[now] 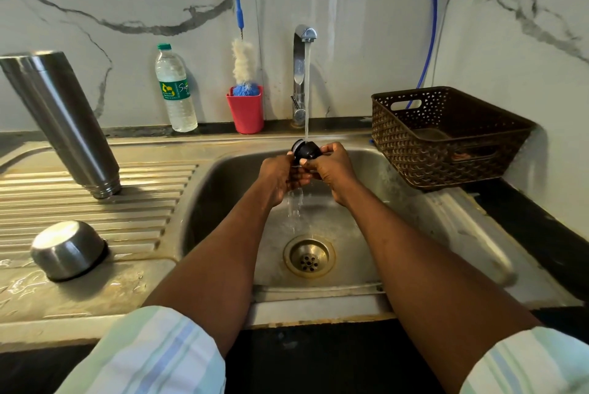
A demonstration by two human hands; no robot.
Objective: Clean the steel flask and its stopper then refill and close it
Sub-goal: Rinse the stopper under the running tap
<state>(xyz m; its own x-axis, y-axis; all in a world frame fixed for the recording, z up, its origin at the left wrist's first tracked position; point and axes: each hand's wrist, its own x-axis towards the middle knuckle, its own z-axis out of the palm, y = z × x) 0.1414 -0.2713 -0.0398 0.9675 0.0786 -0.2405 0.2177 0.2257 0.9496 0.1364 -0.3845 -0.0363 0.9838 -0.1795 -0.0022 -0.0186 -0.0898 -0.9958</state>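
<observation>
While under the running tap (304,74), black stopper (305,151) pinched by right hand (331,170) over sink basin (366,234); left hand (280,176) cupped just below, fingers curled at stopper's underside, prob. rubbing it, though contact hard to read thru the splash. Steel flask (60,119) parked mouth-down on ribbed drainboard (153,189), well apart; steel cup (68,248) inverted nearer. Main risk: wet, smooth stopper slipping from fingertips w/ water pressure, dropping toward drain (308,257). Also flask, tall and narrow-mouthed, could topple if knocked.
</observation>
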